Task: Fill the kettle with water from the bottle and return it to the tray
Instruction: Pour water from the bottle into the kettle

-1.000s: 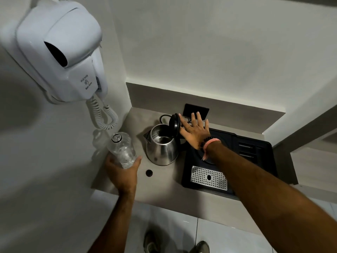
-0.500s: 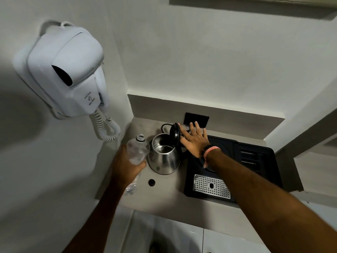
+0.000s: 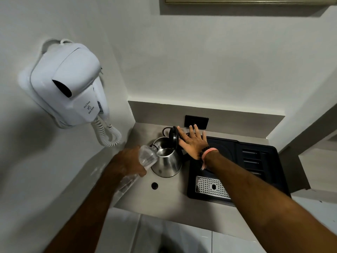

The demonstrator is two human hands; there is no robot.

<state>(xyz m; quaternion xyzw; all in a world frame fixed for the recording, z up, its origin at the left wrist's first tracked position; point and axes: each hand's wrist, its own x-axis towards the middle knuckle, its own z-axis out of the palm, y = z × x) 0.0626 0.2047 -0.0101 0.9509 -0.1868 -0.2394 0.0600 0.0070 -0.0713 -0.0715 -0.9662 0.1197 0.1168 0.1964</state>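
Note:
A steel kettle (image 3: 166,164) stands on the grey counter, left of the black tray (image 3: 228,154). Its black lid (image 3: 173,136) is swung up and open. My right hand (image 3: 193,143) is flat, fingers spread, pressed against the back of the raised lid. My left hand (image 3: 129,161) grips a clear plastic water bottle (image 3: 147,157), tilted so its uncapped neck rests over the kettle's rim. Whether water is flowing I cannot tell.
A white wall-mounted hair dryer (image 3: 71,90) with a coiled cord (image 3: 107,134) hangs on the left wall near my left arm. The tray holds a perforated metal drip grate (image 3: 211,188). A black wall socket (image 3: 196,121) sits behind the kettle. A small round hole (image 3: 154,185) marks the counter.
My left hand lifted the bottle from upright beside the kettle and tipped its neck onto the kettle's opening. My right hand stayed against the lid. The camera tilted upward.

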